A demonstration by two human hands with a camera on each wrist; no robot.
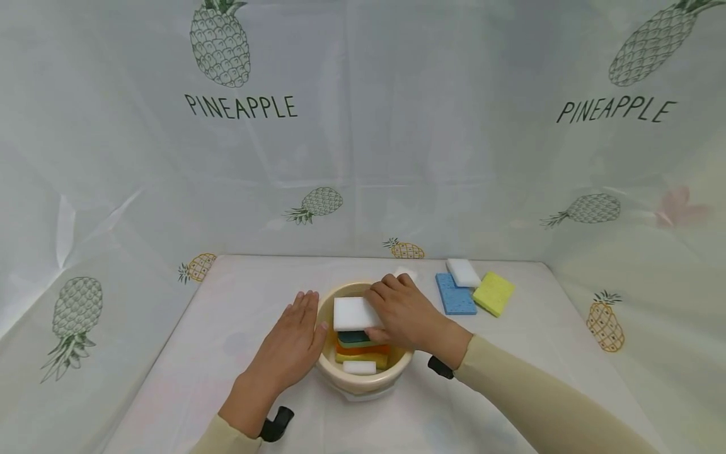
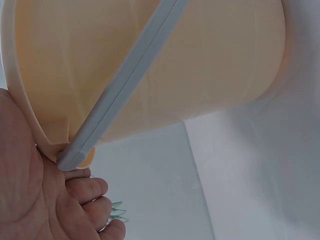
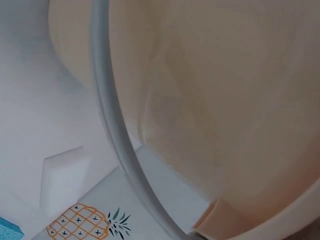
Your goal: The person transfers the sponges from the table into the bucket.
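A cream bucket (image 1: 363, 382) stands on the table, holding stacked sponges. My right hand (image 1: 407, 314) reaches over its right rim and grips a white sponge (image 1: 353, 314) at the top of the stack. Beneath lie a dark green scouring sponge (image 1: 353, 337), an orange sponge (image 1: 365, 349), a yellow sponge (image 1: 368, 360) and a small white block (image 1: 360, 367). Against the left rim rests my left hand (image 1: 292, 343), its fingers fairly straight; the left wrist view shows its palm (image 2: 25, 175) by the grey handle (image 2: 125, 85). The right wrist view mostly shows the bucket wall (image 3: 215, 100).
Right of the bucket lie a blue sponge (image 1: 455, 297), a white sponge (image 1: 463, 273) overlapping it, and a yellow-green sponge (image 1: 494, 294). Another white piece (image 1: 405, 273) sits behind my right hand. A pineapple-print sheet (image 1: 363, 139) hangs behind the table (image 1: 227, 315).
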